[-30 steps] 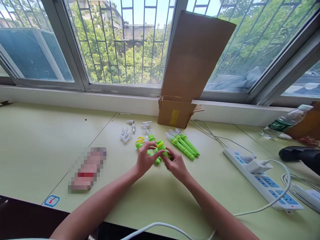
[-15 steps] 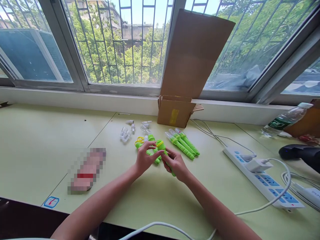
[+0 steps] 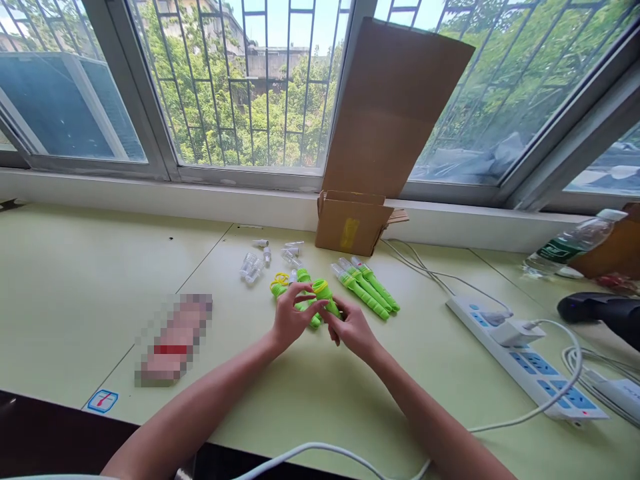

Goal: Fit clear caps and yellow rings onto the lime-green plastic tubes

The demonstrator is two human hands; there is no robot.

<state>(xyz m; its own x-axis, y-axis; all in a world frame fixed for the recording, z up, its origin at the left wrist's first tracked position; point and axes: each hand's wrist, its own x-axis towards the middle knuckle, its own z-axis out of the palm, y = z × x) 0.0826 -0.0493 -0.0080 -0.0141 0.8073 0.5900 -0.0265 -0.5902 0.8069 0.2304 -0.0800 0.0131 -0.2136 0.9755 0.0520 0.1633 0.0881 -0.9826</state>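
A green tapered plastic tube (image 3: pixel 331 308) with a yellow ring (image 3: pixel 321 285) around its wide mouth is held between my two hands. My right hand (image 3: pixel 353 328) is closed around its body and hides the lower end. My left hand (image 3: pixel 294 313) has thumb and fingers curled at the tube's mouth. Just behind the left hand lie more green ribbed tubes (image 3: pixel 303 275), partly covered by it. Loose yellow rings (image 3: pixel 281 279) sit beside them. To the right, several green tubes with clear caps (image 3: pixel 367 293) lie side by side.
Clear plastic caps (image 3: pixel 251 268) and small clear nozzle-like pieces (image 3: pixel 267 255) lie further back. A cardboard box (image 3: pixel 350 225) stands against the sill. On the right are a white power strip (image 3: pixel 525 363), cables and a plastic bottle (image 3: pixel 570 243). A blurred-out item (image 3: pixel 175 340) lies left.
The held tube has turned in my right hand; its narrow end, earlier showing below the hand, is now out of sight. My left hand stays at the mouth.
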